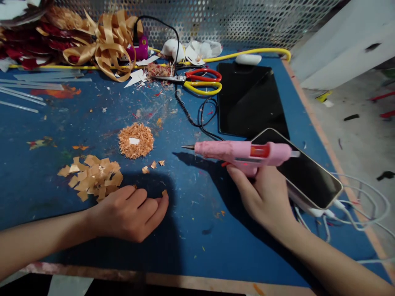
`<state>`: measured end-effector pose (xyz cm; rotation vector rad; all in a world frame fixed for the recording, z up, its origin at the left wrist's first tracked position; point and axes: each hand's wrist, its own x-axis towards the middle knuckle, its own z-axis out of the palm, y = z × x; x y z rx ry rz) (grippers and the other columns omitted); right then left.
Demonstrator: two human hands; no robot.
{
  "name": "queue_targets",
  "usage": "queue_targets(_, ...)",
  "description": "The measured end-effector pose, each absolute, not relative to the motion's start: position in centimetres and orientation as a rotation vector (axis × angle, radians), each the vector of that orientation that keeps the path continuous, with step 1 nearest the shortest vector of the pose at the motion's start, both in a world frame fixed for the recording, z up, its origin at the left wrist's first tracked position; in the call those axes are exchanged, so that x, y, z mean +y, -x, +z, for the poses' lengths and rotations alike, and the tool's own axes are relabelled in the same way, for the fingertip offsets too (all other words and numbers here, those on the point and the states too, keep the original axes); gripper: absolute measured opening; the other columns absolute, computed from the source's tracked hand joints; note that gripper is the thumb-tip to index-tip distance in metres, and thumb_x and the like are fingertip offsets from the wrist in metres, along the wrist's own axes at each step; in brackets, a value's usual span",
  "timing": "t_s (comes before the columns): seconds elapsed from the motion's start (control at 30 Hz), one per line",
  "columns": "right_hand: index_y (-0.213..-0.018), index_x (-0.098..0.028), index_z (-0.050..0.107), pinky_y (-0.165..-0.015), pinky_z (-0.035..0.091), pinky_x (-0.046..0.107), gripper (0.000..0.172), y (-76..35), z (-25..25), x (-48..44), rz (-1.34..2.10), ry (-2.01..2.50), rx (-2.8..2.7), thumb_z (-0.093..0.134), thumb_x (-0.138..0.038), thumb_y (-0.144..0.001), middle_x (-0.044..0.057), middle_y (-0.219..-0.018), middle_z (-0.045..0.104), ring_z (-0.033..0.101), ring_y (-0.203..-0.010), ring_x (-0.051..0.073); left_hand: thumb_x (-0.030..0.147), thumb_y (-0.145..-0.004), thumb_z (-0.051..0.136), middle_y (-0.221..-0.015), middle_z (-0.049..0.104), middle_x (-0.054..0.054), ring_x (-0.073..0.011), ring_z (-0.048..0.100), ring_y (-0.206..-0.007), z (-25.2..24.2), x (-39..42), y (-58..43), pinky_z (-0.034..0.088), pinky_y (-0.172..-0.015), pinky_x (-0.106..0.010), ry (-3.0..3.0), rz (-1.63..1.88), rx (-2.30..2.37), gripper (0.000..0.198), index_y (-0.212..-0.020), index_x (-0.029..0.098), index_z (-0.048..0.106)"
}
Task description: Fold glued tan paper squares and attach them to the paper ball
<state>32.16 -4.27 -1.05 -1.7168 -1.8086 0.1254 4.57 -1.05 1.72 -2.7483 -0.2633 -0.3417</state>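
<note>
My right hand (267,195) is wrapped round the grip of a pink hot glue gun (225,151), whose metal nozzle points left above the table. My left hand (131,211) is curled near the table, with a small gold ribbon piece (164,192) at the tip of its outermost digit. Beside that hand lies a loose pile of cut gold ribbon pieces (95,174), which the hand partly covers. Above the pile is a round, frilled tan piece (142,133) with a white centre. Several small scraps (153,164) lie between it and my left hand.
Red and yellow handled scissors (202,81), a black tablet (249,98) and a phone (304,172) with white cables lie on the blue table (197,242). Gold ribbon (114,45), clear glue sticks (33,86) and a yellow cable (259,52) line the back.
</note>
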Motion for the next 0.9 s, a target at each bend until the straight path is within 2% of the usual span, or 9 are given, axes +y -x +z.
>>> queue_targets(0.17,-0.089,-0.018,0.051,-0.063,0.045,0.038,0.015,-31.6,-2.0,-4.6,0.085,1.813,-1.861,0.046,-0.032,-0.088,0.007,-0.077,0.052,0.052,-0.07,0.023,0.013,-0.086,0.057,-0.054,0.046,0.007,-0.0096,0.044,-0.045,1.3,-0.9,-5.1,0.026,-0.042,-0.028,2.756,-0.361,-0.273,0.017,-0.1,0.013,0.066)
queue_targets(0.3,-0.108,-0.018,0.048,-0.073,0.047,0.042,0.037,-31.9,-1.6,-5.4,-0.016,1.666,-1.677,0.062,-0.035,-0.078,0.01,-0.098,0.051,0.053,-0.089,0.026,0.014,-0.088,0.056,-0.055,0.056,0.006,-0.0096,0.05,-0.049,1.2,-0.3,-4.9,0.032,-0.047,-0.026,2.931,-0.549,-0.508,0.012,-0.092,0.018,0.066)
queue_targets(0.37,-0.103,-0.021,0.051,-0.068,0.048,0.035,0.041,-31.6,-0.6,-6.0,-0.186,1.409,-1.554,0.071,-0.026,-0.068,0.005,-0.094,0.051,0.054,-0.084,0.021,0.018,-0.089,0.056,-0.058,0.061,0.006,-0.0074,0.051,-0.048,1.7,-0.3,-5.1,0.034,-0.047,-0.022,3.099,-0.738,-0.819,0.011,-0.088,0.019,0.066)
queue_targets(0.43,-0.094,-0.023,0.052,-0.056,0.045,0.027,0.037,-30.7,0.6,-6.6,-0.148,1.136,-1.516,0.071,-0.014,-0.064,-0.001,-0.08,0.051,0.053,-0.067,0.013,0.022,-0.089,0.056,-0.055,0.061,0.006,-0.0055,0.046,-0.043,2.5,-0.6,-5.7,0.032,-0.043,-0.018,3.26,-0.958,-1.318,0.012,-0.084,0.02,0.067)
queue_targets(0.47,-0.093,-0.022,0.052,-0.054,0.045,0.025,0.032,-30.0,1.1,-6.9,0.058,1.09,-1.528,0.067,-0.01,-0.067,-0.003,-0.074,0.051,0.052,-0.062,0.011,0.024,-0.088,0.057,-0.051,0.057,0.007,-0.0055,0.043,-0.041,2.9,-0.9,-6.1,0.03,-0.041,-0.017,3.297,-1.072,-1.599,0.013,-0.082,0.02,0.068)
queue_targets(0.53,-0.095,-0.023,0.052,-0.051,0.046,0.021,0.024,-28.3,1.6,-7.4,0.735,1.179,-1.522,0.059,-0.009,-0.077,-0.004,-0.07,0.054,0.052,-0.057,0.008,0.029,-0.085,0.06,-0.048,0.054,0.006,-0.0063,0.039,-0.042,3.5,-1.4,-7.1,0.029,-0.039,-0.017,3.327,-1.28,-2.011,0.015,-0.077,0.021,0.07)
queue_targets(0.63,-0.1,-0.021,0.051,-0.05,0.048,0.018,0.026,-26.2,1.2,-7.4,1.533,1.074,-1.194,0.065,-0.019,-0.079,-0.002,-0.076,0.059,0.053,-0.055,0.006,0.03,-0.082,0.062,-0.053,0.056,0.005,-0.0066,0.037,-0.046,3.6,-2.0,-8.2,0.029,-0.043,-0.017,3.328,-1.545,-2.289,0.013,-0.076,0.022,0.071)
queue_targets(0.73,-0.104,-0.021,0.054,-0.048,0.052,0.018,0.035,-25.2,0.4,-7.0,1.806,0.868,-0.9,0.072,-0.025,-0.074,-0.001,-0.081,0.062,0.059,-0.057,0.007,0.027,-0.082,0.062,-0.057,0.059,0.005,-0.0068,0.035,-0.049,3.1,-2.2,-8.6,0.03,-0.046,-0.018,3.325,-1.681,-2.42,0.011,-0.077,0.024,0.071)
queue_targets(0.9,-0.092,-0.017,0.06,-0.046,0.054,0.015,0.016,-25.3,0.1,-6.7,1.888,0.797,-0.732,0.069,-0.024,-0.08,-0.002,-0.07,0.065,0.064,-0.053,0.007,0.029,-0.081,0.064,-0.058,0.06,0.005,-0.0076,0.037,-0.051,2.4,-2.2,-8.8,0.031,-0.049,-0.019,3.351,-1.633,-2.528,0.01,-0.077,0.024,0.072)
